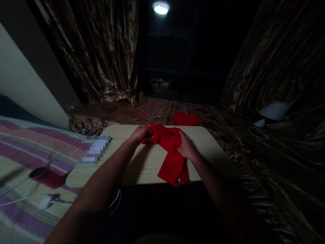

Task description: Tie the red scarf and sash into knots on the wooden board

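Note:
A red cloth [171,154] lies on a small light wooden table [205,139], with one end hanging toward the near edge. My left hand [140,134] is closed on the cloth's upper left part. My right hand [186,147] grips the cloth at its middle, fingers pressed into the fabric. A second red cloth [186,119] lies bunched just beyond the table's far edge.
A striped blanket [22,149] covers the left, with a dark red cup [47,176], white cables and a charger [45,202] on it. Patterned curtains [101,51] hang behind. A white lamp-like object [273,112] sits at right. The room is dim.

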Tool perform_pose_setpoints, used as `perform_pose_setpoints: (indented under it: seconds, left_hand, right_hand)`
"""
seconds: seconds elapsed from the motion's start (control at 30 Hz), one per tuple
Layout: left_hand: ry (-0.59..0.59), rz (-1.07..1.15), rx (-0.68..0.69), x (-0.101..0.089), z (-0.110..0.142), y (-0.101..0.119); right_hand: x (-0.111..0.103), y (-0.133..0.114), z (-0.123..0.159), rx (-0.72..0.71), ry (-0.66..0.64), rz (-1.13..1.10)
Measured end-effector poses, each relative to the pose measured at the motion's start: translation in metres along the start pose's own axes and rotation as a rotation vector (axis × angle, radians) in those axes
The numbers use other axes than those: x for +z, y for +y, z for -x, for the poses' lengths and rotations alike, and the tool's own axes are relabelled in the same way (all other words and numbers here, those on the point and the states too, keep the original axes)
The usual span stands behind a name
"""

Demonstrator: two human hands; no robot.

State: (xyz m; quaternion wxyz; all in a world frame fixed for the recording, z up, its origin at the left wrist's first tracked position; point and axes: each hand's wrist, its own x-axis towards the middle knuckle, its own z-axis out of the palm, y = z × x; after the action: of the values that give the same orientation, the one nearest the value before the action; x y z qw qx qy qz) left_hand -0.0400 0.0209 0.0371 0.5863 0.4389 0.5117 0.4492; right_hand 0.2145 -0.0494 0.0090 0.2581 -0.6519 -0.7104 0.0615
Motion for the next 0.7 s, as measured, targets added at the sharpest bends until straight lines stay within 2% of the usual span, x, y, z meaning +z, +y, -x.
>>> perform_pose_setpoints:
  seconds: [0.07, 0.17, 0.23, 0.3, 0.37, 0.47, 0.53, 0.6, 0.7]
  left_hand:
    - [-0.007, 0.016, 0.026, -0.001, 0.005, -0.004]
    - [-0.069, 0.05, 0.105, -0.003, 0.012, -0.013]
    - [-0.109, 0.035, 0.187, -0.006, 0.017, -0.023]
    - [-0.126, -0.017, 0.292, -0.01, 0.021, -0.036]
    - [-0.147, -0.084, 0.374, -0.015, 0.025, -0.053]
    - [-0.231, -0.201, 0.41, -0.023, 0.028, -0.076]
    - [-0.278, -0.25, 0.449, -0.027, 0.031, -0.087]
    - [-0.312, -0.274, 0.51, -0.03, 0.033, -0.091]
    - [-0.361, -0.341, 0.576, -0.032, 0.036, -0.09]
  right_hand:
    - [-0.028, 0.016, -0.012, -0.044, -0.005, 0.228]
    - [-0.069, 0.034, -0.026, -0.184, 0.17, 0.518]
    - [-0.086, 0.046, -0.03, -0.252, 0.255, 0.617]
    - [-0.091, 0.057, -0.029, -0.272, 0.251, 0.666]
    - [-0.085, 0.068, -0.023, -0.264, 0.118, 0.661]
    - [-0.071, 0.078, -0.013, -0.251, -0.31, 0.568]
    - [-0.067, 0.078, -0.009, -0.214, -0.525, 0.536]
    - [-0.067, 0.07, -0.006, -0.199, -0.546, 0.522]
    - [-0.059, 0.042, 0.0, -0.294, -0.383, 0.296]
